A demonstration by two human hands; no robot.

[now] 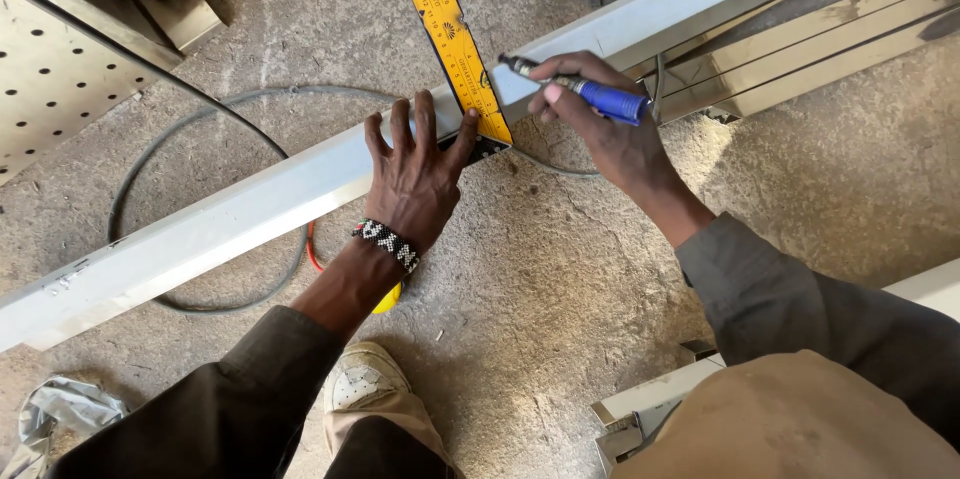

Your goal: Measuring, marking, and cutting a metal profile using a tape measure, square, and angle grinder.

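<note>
left hand point(415, 179) spread flat, pinning yellow square point(448, 34).

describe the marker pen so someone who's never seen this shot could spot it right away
Start at the long pale metal bar running diagonally across the concrete floor. A yellow ruler crosses it near the middle, pinned by the left hand. Just right of that ruler, the right hand holds the marker: blue barrel, tip touching the bar, the only blue thing there.
</note>
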